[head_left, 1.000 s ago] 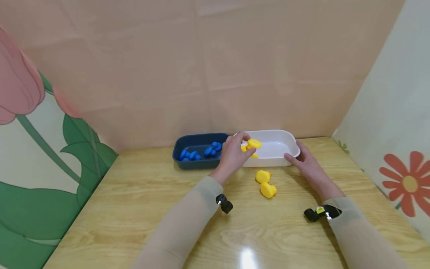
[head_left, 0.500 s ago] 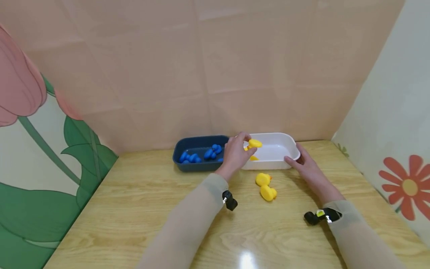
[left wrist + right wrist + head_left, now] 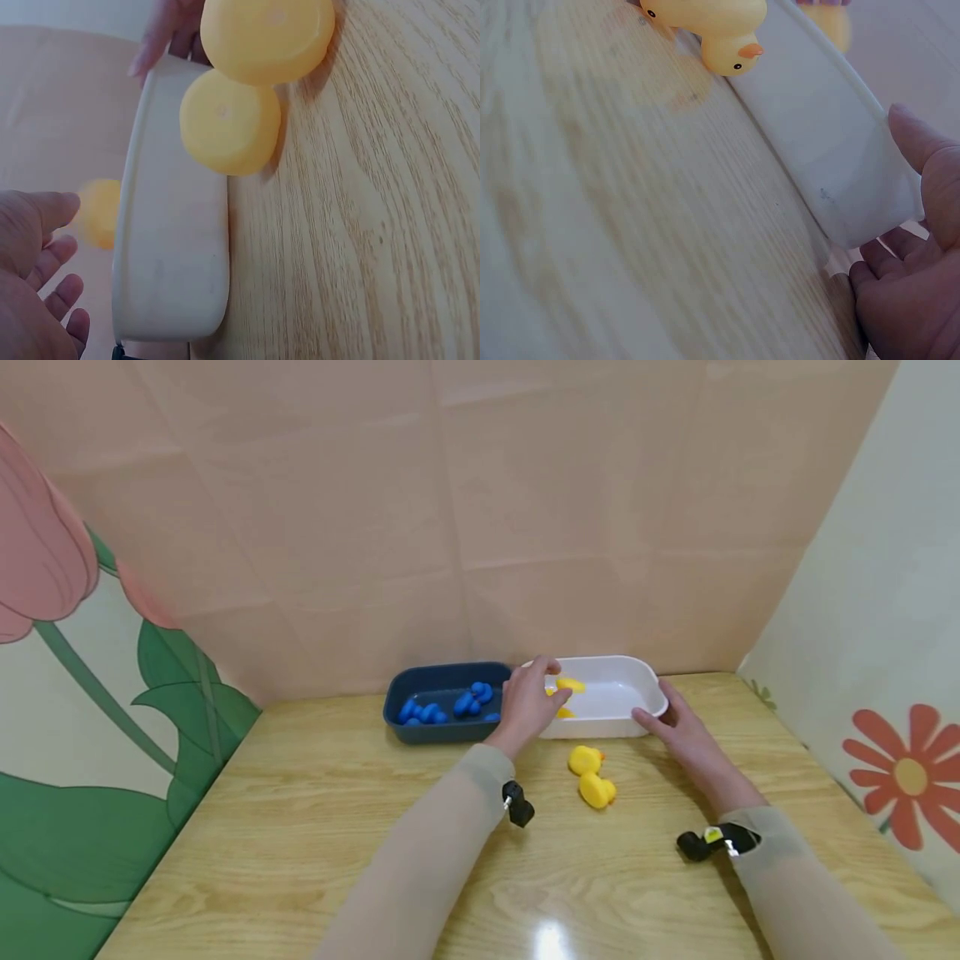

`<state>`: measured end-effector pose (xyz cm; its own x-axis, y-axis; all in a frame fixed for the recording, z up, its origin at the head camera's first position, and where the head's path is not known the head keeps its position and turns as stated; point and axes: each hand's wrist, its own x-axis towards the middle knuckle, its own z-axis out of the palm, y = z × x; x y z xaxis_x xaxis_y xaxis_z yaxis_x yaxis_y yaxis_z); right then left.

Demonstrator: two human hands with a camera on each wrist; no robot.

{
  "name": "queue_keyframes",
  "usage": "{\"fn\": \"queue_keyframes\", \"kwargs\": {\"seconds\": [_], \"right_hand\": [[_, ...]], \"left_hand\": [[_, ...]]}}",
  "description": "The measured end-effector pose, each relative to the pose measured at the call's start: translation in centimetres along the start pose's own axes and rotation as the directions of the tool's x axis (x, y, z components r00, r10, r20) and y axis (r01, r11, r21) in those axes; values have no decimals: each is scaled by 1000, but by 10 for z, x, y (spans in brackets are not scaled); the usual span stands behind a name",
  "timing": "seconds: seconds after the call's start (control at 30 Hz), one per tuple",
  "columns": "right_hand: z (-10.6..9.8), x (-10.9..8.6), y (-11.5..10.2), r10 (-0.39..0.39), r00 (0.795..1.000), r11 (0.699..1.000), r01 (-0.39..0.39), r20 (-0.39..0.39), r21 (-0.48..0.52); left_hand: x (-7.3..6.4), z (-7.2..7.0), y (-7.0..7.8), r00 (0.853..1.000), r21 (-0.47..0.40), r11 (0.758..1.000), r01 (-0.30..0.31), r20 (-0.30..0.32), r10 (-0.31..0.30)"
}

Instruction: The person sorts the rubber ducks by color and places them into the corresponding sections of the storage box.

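Observation:
My left hand (image 3: 527,700) hovers over the left part of a white tray (image 3: 603,727), its fingers spread apart. Just beyond the fingertips is a yellow rubber duck (image 3: 572,684), blurred in the left wrist view, inside or just above the tray. More yellow shows under the hand, mostly hidden by it. At the tray's right end, my right hand (image 3: 686,732) grips the corner, thumb at the rim and fingers round the outer wall. Two more yellow ducks, a rear one (image 3: 586,760) and a front one (image 3: 597,791), touch each other on the table in front of the tray.
A dark blue tray (image 3: 431,734) stands against the white one on the left, with several blue ducks (image 3: 425,713) in it. Behind both trays rises a pinkish backdrop (image 3: 360,568). The wooden table (image 3: 337,818) ends at a flower-patterned wall (image 3: 885,635) on the right.
My left hand has shifted slightly right and let go of the yellow duck, which sits lower than before. The right hand keeps its hold on the white tray.

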<state>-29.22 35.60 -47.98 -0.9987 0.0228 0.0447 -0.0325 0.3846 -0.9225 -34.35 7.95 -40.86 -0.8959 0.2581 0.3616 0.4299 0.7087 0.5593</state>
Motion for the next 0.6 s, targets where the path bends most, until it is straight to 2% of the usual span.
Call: {"fn": "queue_keyframes", "kwargs": {"seconds": [0.33, 0.6], "right_hand": [[-3, 1, -3, 39, 999, 999, -39, 4, -33], [-2, 1, 0, 22, 1000, 999, -22, 6, -29]], "left_hand": [[0, 0, 0, 1000, 21, 1000, -16, -5, 16], [-8, -3, 2, 1000, -31, 1000, 2, 9, -1]]}}
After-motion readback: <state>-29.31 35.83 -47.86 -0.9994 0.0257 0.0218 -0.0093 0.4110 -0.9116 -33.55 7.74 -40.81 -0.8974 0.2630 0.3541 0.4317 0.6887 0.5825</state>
